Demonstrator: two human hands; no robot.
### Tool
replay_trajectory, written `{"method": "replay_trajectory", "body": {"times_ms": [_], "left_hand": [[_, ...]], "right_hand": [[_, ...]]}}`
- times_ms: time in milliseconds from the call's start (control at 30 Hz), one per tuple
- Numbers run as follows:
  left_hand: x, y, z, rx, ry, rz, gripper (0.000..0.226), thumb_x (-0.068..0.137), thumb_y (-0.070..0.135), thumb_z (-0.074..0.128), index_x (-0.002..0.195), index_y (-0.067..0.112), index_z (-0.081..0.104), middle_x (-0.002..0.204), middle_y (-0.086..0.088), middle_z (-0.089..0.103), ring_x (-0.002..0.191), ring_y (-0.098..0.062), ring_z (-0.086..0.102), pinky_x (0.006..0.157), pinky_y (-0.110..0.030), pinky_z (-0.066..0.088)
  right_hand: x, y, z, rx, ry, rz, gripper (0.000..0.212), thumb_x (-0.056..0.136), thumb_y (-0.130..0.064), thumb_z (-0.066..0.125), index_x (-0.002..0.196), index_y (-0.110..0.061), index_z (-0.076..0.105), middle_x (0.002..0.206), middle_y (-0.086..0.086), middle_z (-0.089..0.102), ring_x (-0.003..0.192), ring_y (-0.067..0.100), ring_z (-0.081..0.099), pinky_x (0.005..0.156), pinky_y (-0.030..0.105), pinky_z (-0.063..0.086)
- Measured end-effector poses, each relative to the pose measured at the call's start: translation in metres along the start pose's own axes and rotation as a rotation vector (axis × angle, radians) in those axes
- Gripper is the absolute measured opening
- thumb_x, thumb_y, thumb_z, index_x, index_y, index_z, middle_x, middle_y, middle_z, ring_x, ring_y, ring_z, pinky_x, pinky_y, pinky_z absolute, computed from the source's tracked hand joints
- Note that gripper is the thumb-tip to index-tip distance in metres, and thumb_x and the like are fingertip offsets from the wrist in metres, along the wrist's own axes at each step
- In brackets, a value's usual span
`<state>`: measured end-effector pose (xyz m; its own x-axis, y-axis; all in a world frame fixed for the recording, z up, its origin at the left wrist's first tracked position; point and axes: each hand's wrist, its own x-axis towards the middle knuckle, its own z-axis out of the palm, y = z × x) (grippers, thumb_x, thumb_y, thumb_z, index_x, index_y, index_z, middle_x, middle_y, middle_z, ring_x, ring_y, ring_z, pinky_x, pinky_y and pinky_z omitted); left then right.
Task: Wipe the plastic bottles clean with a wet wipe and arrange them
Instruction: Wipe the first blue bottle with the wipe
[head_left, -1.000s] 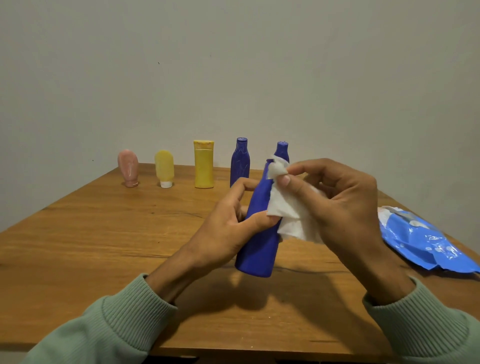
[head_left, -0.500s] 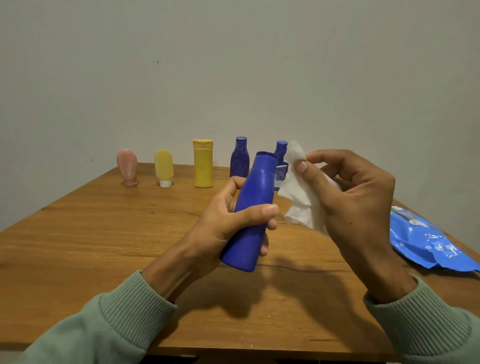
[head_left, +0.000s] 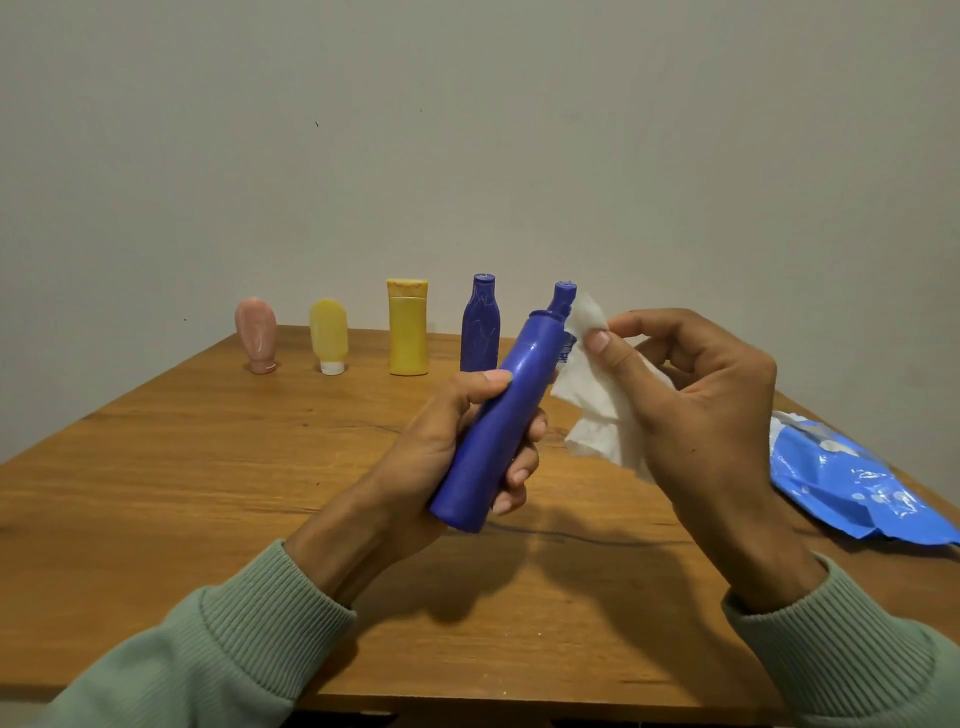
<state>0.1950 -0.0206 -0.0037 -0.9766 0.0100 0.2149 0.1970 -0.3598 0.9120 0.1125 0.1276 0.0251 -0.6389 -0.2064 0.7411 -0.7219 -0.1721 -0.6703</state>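
blue bottle (head_left: 498, 421) held tilted above the wooden table (head_left: 208, 467), wet wipe (head_left: 597, 410) close by its top

the left hand (head_left: 457, 441) curls its fingers and thumb round the lower body of the blue bottle, which leans up and to the right, clear of the table. the right hand (head_left: 696, 415) pinches the crumpled white wet wipe between thumb and forefinger, just beside the bottle's upper end; whether the wipe touches the plastic is hard to tell from this angle. along the far edge stand a pink tube (head_left: 255, 332), a pale yellow tube (head_left: 328, 335), a yellow bottle (head_left: 408, 327) and a dark blue bottle (head_left: 481, 325), with a second dark blue bottle (head_left: 563, 296) partly hidden behind the held one. a blue wipes pack (head_left: 852, 483) lies at the table's right side.
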Motion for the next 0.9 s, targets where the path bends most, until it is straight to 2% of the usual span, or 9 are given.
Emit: {"method": "replay_trajectory", "body": {"times_ms": [100, 200, 300, 433, 600, 667, 733, 800, 900], "left_hand": [[-0.002, 0.001, 0.002, -0.013, -0.031, -0.011, 0.046, 0.086, 0.04, 0.047, 0.115, 0.004, 0.049, 0.076, -0.007, 0.063, 0.055, -0.015, 0.055, 0.047, -0.027, 0.049], [-0.002, -0.001, 0.003, 0.043, 0.013, 0.029, 0.043, 0.086, 0.037, 0.049, 0.122, 0.012, 0.048, 0.075, -0.008, 0.061, 0.058, -0.017, 0.055, 0.048, -0.03, 0.048], [-0.001, -0.004, 0.002, 0.232, 0.089, 0.072, 0.037, 0.087, 0.036, 0.05, 0.124, 0.027, 0.048, 0.079, -0.014, 0.056, 0.059, -0.02, 0.053, 0.048, -0.032, 0.046], [0.0, -0.01, 0.002, 0.551, 0.12, 0.191, 0.048, 0.079, 0.044, 0.064, 0.12, 0.037, 0.042, 0.083, 0.002, 0.064, 0.062, -0.009, 0.057, 0.055, -0.022, 0.048], [0.0, -0.015, 0.001, 0.739, 0.22, 0.309, 0.061, 0.078, 0.02, 0.076, 0.121, 0.041, 0.038, 0.112, -0.001, 0.063, 0.095, -0.011, 0.067, 0.074, -0.023, 0.055], [0.0, -0.014, 0.001, 0.694, 0.254, 0.322, 0.057, 0.08, 0.011, 0.074, 0.12, 0.035, 0.041, 0.107, -0.004, 0.065, 0.082, -0.011, 0.067, 0.065, -0.022, 0.054], [-0.001, -0.011, 0.002, 0.607, 0.25, 0.301, 0.05, 0.081, 0.012, 0.071, 0.121, 0.025, 0.044, 0.095, -0.006, 0.069, 0.066, -0.013, 0.064, 0.059, -0.024, 0.052], [-0.001, -0.009, 0.003, 0.539, 0.227, 0.256, 0.046, 0.082, 0.019, 0.066, 0.123, 0.019, 0.045, 0.086, -0.009, 0.07, 0.065, -0.023, 0.063, 0.06, -0.03, 0.053], [0.0, -0.006, 0.006, 0.387, 0.176, 0.21, 0.043, 0.086, 0.023, 0.058, 0.126, 0.012, 0.048, 0.097, -0.009, 0.071, 0.073, -0.028, 0.066, 0.062, -0.035, 0.055]], "right_hand": [[-0.004, -0.001, 0.003, -0.002, -0.038, -0.008, 0.01, 0.083, -0.022, 0.069, 0.092, -0.024, 0.065, 0.081, -0.007, 0.067, 0.074, 0.007, 0.067, 0.053, 0.018, 0.053], [-0.006, -0.003, 0.006, 0.025, -0.075, -0.02, 0.009, 0.083, -0.021, 0.069, 0.09, -0.025, 0.065, 0.082, -0.007, 0.067, 0.077, 0.009, 0.067, 0.055, 0.021, 0.055], [-0.007, -0.003, 0.008, 0.024, -0.156, -0.059, 0.01, 0.081, -0.018, 0.071, 0.09, -0.019, 0.068, 0.085, -0.005, 0.068, 0.079, 0.012, 0.067, 0.058, 0.021, 0.055], [-0.006, 0.001, 0.007, -0.064, -0.106, -0.11, 0.013, 0.081, -0.022, 0.071, 0.093, -0.02, 0.067, 0.091, -0.012, 0.066, 0.083, 0.005, 0.066, 0.06, 0.013, 0.052], [-0.007, 0.002, 0.007, -0.127, -0.124, -0.169, 0.016, 0.082, -0.022, 0.07, 0.097, -0.024, 0.063, 0.093, -0.019, 0.061, 0.089, -0.003, 0.062, 0.063, 0.007, 0.048], [-0.007, 0.001, 0.007, -0.129, -0.178, -0.178, 0.017, 0.082, -0.024, 0.069, 0.096, -0.029, 0.062, 0.092, -0.021, 0.06, 0.09, -0.003, 0.061, 0.064, 0.006, 0.048], [-0.004, 0.0, 0.005, -0.103, -0.184, -0.159, 0.017, 0.08, -0.026, 0.069, 0.094, -0.032, 0.062, 0.091, -0.017, 0.063, 0.087, 0.002, 0.062, 0.062, 0.01, 0.05], [-0.001, 0.0, 0.002, -0.078, -0.121, -0.137, 0.015, 0.08, -0.024, 0.07, 0.093, -0.028, 0.064, 0.089, -0.012, 0.066, 0.082, 0.007, 0.064, 0.059, 0.015, 0.052], [0.004, 0.002, -0.004, -0.009, 0.009, -0.087, 0.009, 0.082, -0.018, 0.071, 0.091, -0.017, 0.069, 0.079, -0.002, 0.068, 0.07, 0.012, 0.066, 0.053, 0.021, 0.052]]}}
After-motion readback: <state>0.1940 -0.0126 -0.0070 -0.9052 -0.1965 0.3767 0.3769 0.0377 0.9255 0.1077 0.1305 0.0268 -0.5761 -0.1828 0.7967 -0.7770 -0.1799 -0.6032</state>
